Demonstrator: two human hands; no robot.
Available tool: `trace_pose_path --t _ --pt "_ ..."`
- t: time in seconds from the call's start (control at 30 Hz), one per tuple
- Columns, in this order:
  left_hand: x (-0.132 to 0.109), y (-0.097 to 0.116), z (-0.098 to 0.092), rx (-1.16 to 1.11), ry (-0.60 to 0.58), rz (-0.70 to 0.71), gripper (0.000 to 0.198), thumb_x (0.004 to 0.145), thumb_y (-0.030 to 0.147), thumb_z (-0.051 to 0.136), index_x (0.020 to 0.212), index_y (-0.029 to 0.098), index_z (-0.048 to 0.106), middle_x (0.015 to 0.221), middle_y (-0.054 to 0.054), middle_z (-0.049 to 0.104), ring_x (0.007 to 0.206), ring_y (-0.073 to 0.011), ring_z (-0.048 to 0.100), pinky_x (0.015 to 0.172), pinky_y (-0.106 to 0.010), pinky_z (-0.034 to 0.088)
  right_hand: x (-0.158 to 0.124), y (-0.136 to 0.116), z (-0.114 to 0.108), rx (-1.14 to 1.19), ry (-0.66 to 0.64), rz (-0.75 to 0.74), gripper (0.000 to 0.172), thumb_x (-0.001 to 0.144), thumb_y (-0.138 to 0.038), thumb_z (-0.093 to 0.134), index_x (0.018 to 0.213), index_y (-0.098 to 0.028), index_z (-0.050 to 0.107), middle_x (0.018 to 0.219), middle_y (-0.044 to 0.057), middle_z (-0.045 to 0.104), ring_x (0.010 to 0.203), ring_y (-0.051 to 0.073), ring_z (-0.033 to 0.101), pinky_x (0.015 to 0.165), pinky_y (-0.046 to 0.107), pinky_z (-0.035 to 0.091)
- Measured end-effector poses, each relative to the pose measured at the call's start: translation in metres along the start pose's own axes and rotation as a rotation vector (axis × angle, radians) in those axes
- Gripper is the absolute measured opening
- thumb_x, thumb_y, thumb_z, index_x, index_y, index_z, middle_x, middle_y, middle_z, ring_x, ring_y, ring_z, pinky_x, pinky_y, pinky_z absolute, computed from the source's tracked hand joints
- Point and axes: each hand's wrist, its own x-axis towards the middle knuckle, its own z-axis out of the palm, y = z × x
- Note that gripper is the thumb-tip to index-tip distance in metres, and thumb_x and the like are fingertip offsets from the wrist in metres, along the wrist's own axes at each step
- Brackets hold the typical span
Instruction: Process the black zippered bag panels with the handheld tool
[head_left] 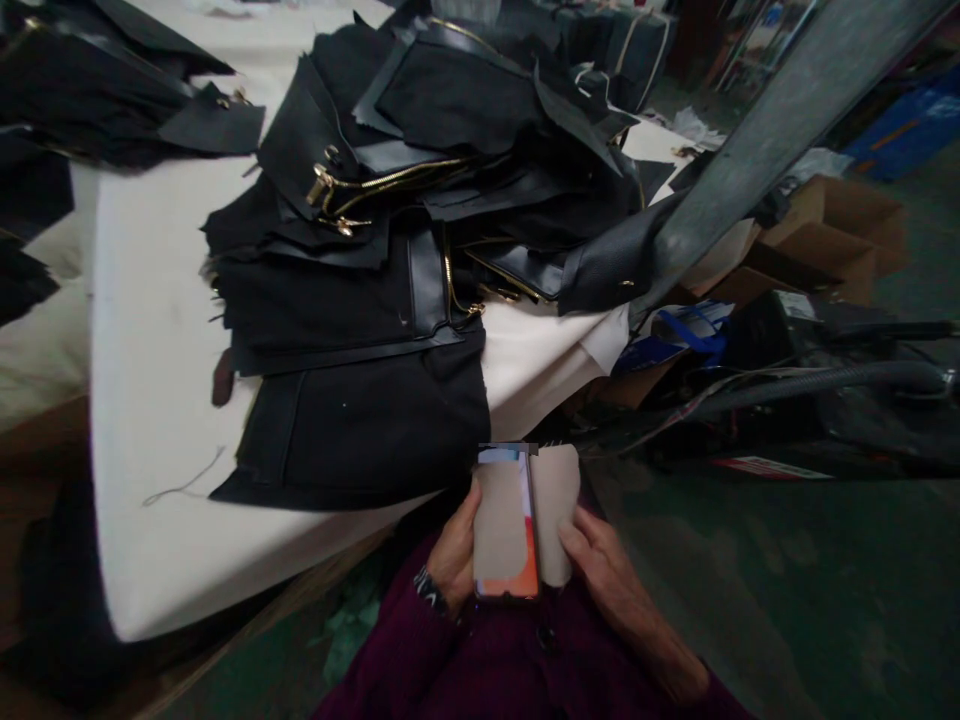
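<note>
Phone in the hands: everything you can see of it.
The phone is a dark-edged slab, screen towards the camera and lit: bluish at the top, red-orange low down, a plain grey block over most of it. A pale flap, seemingly its cover, lies open along its right side. The left hand holds its left edge; the right hand holds the flap.

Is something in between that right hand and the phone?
Yes: the pale flap beside the phone. The right hand holds that flap; nothing visible separates the left hand from the phone's edge.
</note>
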Motion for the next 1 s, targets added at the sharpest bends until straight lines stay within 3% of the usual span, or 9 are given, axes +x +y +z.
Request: trace_pose_path --t 0.2,0.3,0.57,0.73,0.87,1.0 --pt "0.001 -0.002 -0.001 -0.083 -0.033 0.045 0.056 0.093 0.047 0.037 0.126 0.004 0.053 0.108 -0.017 0.069 0.104 -0.0263 0.063 0.102 -0.037 0.040 0.004 0.008 0.013 -0.023 -0.063 0.018 0.031 0.090 -0.043 0.048 0.077 -0.015 0.054 0.068 -0.002 0.049 0.060 0.012 0.043 0.052 0.021 0.036" --pt "0.003 -0.002 -0.004 -0.077 -0.032 0.053 0.057 0.092 0.049 0.040 0.123 0.003 0.054 0.105 -0.019 0.069 0.101 -0.0279 0.064 0.104 -0.041 0.037 0.004 0.012 0.015 -0.041 -0.070 0.023 0.034 0.093 -0.042 0.042 0.074 -0.015 0.052 0.066 -0.003 0.045 0.059 0.012 0.042 0.052 0.022 0.035" --pt "-0.001 -0.001 0.000 -0.059 -0.072 0.065 0.049 0.093 0.045 0.042 0.114 0.006 0.061 0.096 -0.014 0.072 0.095 -0.0254 0.066 0.101 -0.037 0.040 0.004 0.013 0.011 -0.126 -0.221 0.010 0.027 0.078 -0.036 0.063 0.085 -0.010 0.064 0.070 0.001 0.058 0.061 0.014 0.049 0.055 0.023 0.040" --pt "0.002 0.001 -0.003 -0.083 -0.030 0.106 0.039 0.094 0.033 0.042 0.119 0.007 0.058 0.091 -0.010 0.073 0.090 -0.0217 0.067 0.100 -0.036 0.041 0.013 -0.003 -0.013 -0.188 -0.222 -0.036 0.029 0.084 -0.039 0.056 0.078 -0.012 0.064 0.066 -0.001 0.057 0.058 0.013 0.047 0.052 0.023 0.036" --pt "0.004 0.004 -0.009 -0.161 -0.104 0.208 0.036 0.095 0.028 0.040 0.124 0.012 0.055 0.100 -0.008 0.072 0.101 -0.0205 0.064 0.102 -0.037 0.039 0.023 -0.017 -0.040 -0.254 -0.227 -0.088 0.034 0.086 -0.039 0.053 0.063 -0.015 0.060 0.057 -0.005 0.047 0.053 0.010 0.039 0.048 0.022 0.029" --pt "0.002 0.008 -0.013 -0.095 -0.137 0.212 0.038 0.094 0.032 0.043 0.126 0.017 0.054 0.108 -0.009 0.070 0.107 -0.0227 0.061 0.101 -0.040 0.041 0.030 -0.024 -0.057 -0.331 -0.244 -0.118 0.037 0.084 -0.034 0.059 0.052 -0.016 0.054 0.053 -0.008 0.042 0.048 0.007 0.037 0.047 0.021 0.026"
